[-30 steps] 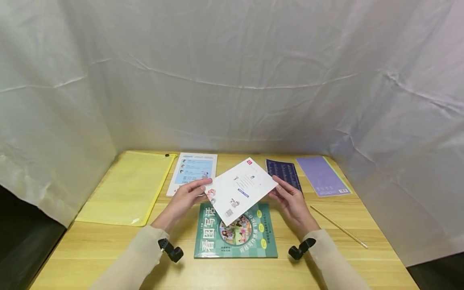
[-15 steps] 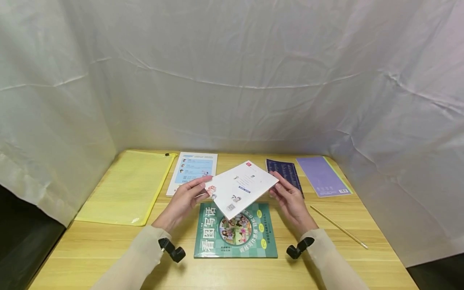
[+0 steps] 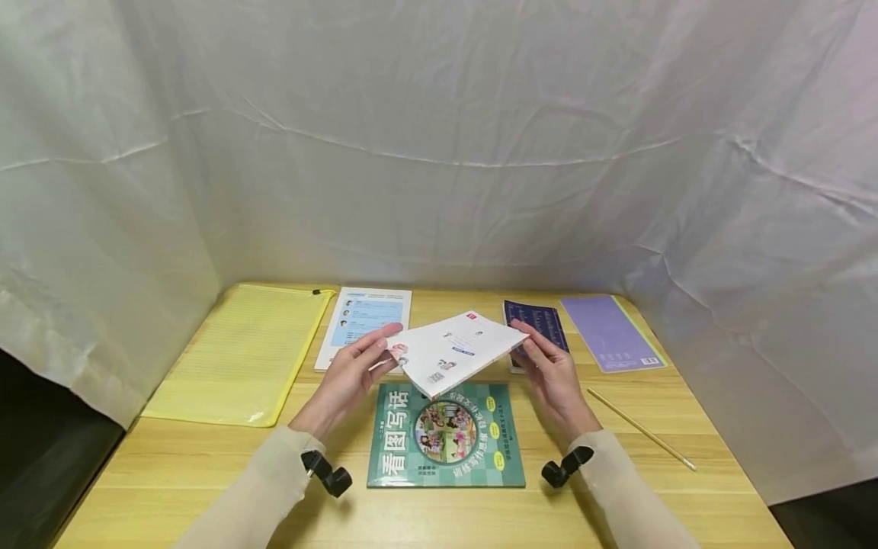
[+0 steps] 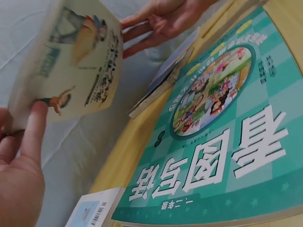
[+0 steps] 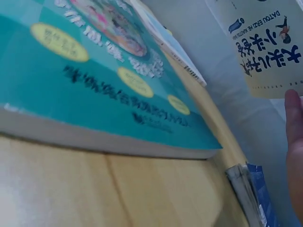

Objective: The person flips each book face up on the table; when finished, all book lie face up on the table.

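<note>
Both hands hold a white paperback book (image 3: 459,347) in the air, tilted, its printed back cover facing up. My left hand (image 3: 348,381) pinches its left corner, thumb above and fingers beneath. At the right corner my right hand (image 3: 554,381) grips it the same way. In the left wrist view the book's underside (image 4: 85,61) shows a cover with cartoon figures. Below the held book a green workbook (image 3: 384,457) lies flat on the table, its far edge partly hidden in the head view.
On the wooden table (image 3: 439,522) lie a yellow zip pouch (image 3: 240,358) at left, a white-and-blue book (image 3: 366,320) behind my left hand, a dark blue book (image 3: 542,324) behind my right hand, a purple notebook (image 3: 607,335) and a pencil (image 3: 641,429) at right. Pale curtains (image 3: 439,152) enclose the table.
The white book has tipped flatter, its near corner rising away from me so that more of the green workbook shows. Both hands keep their hold and have shifted only slightly.
</note>
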Action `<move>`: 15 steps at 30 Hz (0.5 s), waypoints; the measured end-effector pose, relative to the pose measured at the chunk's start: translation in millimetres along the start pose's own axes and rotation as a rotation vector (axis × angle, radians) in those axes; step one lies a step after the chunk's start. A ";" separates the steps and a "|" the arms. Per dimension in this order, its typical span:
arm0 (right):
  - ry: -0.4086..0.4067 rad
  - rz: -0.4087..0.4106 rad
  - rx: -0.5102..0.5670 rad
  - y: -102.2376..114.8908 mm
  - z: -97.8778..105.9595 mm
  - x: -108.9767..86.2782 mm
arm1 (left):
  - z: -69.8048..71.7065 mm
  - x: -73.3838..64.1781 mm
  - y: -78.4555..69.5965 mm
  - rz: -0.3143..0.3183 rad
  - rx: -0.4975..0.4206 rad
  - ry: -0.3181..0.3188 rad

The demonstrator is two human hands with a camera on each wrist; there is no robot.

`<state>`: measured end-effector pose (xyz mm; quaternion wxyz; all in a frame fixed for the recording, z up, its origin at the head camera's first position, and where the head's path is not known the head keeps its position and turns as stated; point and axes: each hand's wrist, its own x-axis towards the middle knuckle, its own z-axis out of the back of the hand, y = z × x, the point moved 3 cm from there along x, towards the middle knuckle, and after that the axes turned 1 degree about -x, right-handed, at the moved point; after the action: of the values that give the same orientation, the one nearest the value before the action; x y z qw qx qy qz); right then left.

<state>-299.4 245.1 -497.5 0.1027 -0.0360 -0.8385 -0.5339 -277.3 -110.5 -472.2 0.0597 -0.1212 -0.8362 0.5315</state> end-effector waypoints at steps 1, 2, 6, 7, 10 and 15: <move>-0.003 0.012 -0.001 1.5 -0.6 0.5 | -1.0 0.0 -1.0 -0.021 0.004 0.005; -0.007 0.019 -0.004 2.7 -1.1 1.0 | -2.2 -0.1 -2.1 -0.045 0.011 0.012; -0.019 0.035 -0.024 5.3 -2.2 1.8 | -5.8 -0.6 -5.6 -0.145 0.035 0.021; -0.021 0.037 -0.025 5.6 -2.6 1.8 | -6.2 -0.5 -5.9 -0.167 0.036 0.026; -0.026 0.037 -0.023 5.8 -3.3 1.6 | -7.4 -1.2 -6.8 -0.222 0.031 0.043; -0.083 0.019 -0.039 5.6 -2.1 1.7 | -9.0 -1.5 -6.8 -0.282 0.018 0.081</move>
<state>-299.8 245.5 -491.3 0.0722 -0.0683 -0.8311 -0.5471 -274.7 -105.8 -462.1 0.1688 -0.0234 -0.8370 0.5200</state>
